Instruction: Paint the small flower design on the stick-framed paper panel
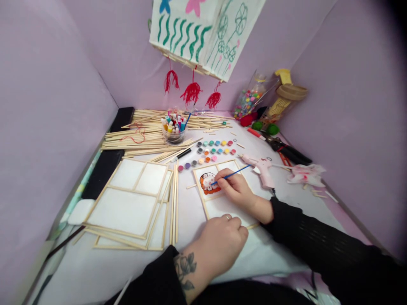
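Observation:
A thin blue paintbrush (237, 171) is pinched in the fingers of my right hand (237, 188). Its tip touches an orange-and-white painted picture (210, 183) with dark outlines, in the upper left pane of a white panel framed with wooden sticks (206, 206). My left hand (222, 241), closed with its fingers curled under, rests on the panel's near edge. Whether anything is inside those fingers is hidden. Small paint pots (207, 161) in several colours stand in rows just beyond the panel.
Left lie stacked stick-framed panels (124, 212). Bundles of wooden sticks (136, 142) and a cup of markers (174, 131) are behind. A pink glue gun (264, 171), pliers (291, 152) and a stained tissue (307, 175) lie right. A painted lantern (197, 38) with red tassels hangs above.

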`<state>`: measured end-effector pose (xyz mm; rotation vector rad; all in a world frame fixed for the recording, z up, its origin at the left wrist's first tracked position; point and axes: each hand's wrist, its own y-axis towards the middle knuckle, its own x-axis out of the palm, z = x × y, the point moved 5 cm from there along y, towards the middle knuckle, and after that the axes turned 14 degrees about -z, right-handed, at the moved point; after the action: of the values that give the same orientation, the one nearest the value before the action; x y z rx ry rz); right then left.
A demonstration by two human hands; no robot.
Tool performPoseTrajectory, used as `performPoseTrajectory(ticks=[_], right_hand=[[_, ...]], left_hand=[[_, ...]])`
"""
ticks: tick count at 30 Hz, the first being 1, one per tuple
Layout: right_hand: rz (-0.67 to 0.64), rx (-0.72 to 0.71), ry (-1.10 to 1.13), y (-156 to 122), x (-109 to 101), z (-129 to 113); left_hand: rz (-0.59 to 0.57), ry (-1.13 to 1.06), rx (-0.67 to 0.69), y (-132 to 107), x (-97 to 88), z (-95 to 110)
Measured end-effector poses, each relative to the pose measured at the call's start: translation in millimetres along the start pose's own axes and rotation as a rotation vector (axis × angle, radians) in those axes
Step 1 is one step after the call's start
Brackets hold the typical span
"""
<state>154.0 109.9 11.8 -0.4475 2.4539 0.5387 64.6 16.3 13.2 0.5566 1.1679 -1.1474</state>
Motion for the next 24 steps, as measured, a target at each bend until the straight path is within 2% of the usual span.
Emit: performPoseTrajectory(ticks=[2, 4, 8, 12, 18, 24], right_hand=[[-0.022, 0.010, 0.003, -0.4, 0.8, 0.9], [0.012, 0.035, 0.043, -2.0, -0.6, 4.2], [0.099, 0.163, 0.239, -5.5, -1.4, 18.2], [0.077, 0.265, 0.330, -4.9, 4.2, 25.6], [0.054, 0.311, 0.339, -1.4, 7.3, 24.0], [0.039, 0.307, 0.179, 0.4, 5.3, 18.3]], left_hand=[[-0.015, -0.007, -0.003, 0.2, -0.5, -0.3], [-0.032, -0.014, -0.006, 0.2, -0.8, -0.4], [-0.048, -0.019, -0.008, -0.1, -1.0, 0.0], [-0.061, -0.017, -0.011, 0.4, -0.5, 0.4], [-0.051, -0.016, -0.008, 0.5, -0.2, 0.4], [-0.049, -0.013, -0.007, 0.4, 0.3, 0.3]])
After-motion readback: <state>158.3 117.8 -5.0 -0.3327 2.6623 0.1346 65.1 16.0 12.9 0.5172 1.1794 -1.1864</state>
